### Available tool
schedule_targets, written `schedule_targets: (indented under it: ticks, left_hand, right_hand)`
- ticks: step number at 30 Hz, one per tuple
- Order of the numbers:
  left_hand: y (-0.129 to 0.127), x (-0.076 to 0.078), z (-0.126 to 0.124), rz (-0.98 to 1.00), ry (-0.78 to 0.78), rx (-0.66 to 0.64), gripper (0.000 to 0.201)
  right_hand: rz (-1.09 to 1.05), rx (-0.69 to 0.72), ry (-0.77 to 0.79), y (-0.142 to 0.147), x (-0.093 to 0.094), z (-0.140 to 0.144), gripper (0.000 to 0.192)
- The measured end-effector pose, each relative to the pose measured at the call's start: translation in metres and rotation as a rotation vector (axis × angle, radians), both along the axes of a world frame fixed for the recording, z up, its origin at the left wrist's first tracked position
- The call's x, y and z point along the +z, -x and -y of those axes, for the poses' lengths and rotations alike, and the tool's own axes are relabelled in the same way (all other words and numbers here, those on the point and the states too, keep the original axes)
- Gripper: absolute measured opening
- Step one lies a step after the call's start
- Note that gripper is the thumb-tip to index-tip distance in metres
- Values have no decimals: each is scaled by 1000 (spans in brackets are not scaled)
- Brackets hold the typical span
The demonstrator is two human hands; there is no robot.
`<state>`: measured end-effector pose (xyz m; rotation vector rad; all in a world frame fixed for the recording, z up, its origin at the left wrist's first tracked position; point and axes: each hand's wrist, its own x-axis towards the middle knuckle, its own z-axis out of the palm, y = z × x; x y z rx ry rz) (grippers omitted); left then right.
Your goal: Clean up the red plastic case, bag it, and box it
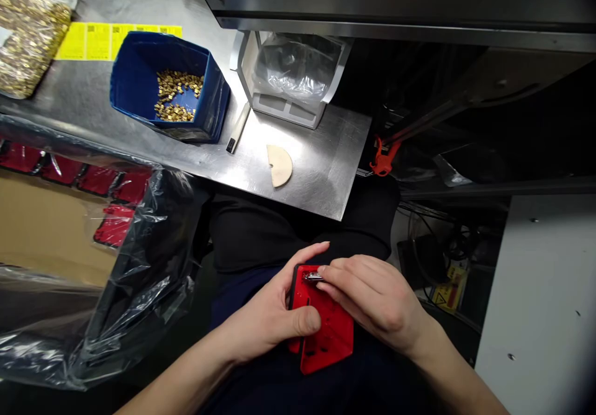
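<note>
Left hand (272, 316): wrapped round left edge of red plate (326, 331), thumb pressed on its face, fingers curled behind top edge; clamped on it.
Right hand (377, 294): fingertips pinched together on small metal part (313, 276) at plate's top edge; resting over plate's upper right corner.
Red plate: held over lap, between both hands, tilted, lower corner pointing down; small holes across face.
Metal part: shiny, tiny, touching plate's top edge, under right fingertips; shape too small to tell.
Clear bag (116, 278): left of hands, crumpled, open mouth; lining a cardboard box (41, 229).
Box contents: several red pieces (114, 223) in plastic wrap, along top and right of box.
Bench (321, 173): steel, beyond lap.
Disc (279, 165): beige, notch cut out, lying flat near bench's near edge.
Bar (238, 128): thin, metal, dark tip, between blue bin and white holder.
Blue bin (139, 80): open, thin pile of small brass parts (178, 95) on its floor.
White holder (288, 102): clear plastic bag bunched inside.
Yellow labels (100, 40): strip flat on bench behind bin.
Far-left bag (28, 36): clear, full of brass parts.
</note>
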<state>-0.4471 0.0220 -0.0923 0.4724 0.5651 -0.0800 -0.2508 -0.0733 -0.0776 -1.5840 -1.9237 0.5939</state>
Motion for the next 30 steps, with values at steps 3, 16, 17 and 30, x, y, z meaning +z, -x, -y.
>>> schedule_targets:
  ticks: [3,16,17,30]
  left_hand:
    - [0,-2,0,15,27,8,97]
    - [-1,-5,-1,21,29,-15,97]
    - [-1,-5,-1,15,28,-12,97]
    - [-1,-3,-1,-9,-28,-16,97]
  right_hand:
    - [3,15,-1,-2,-2,1,18]
    - [13,11,-27,-2,-2,-4,12]
    - [13,15,-28,-2,-2,-4,12]
    - [135,-4,-66,5,2,0,15]
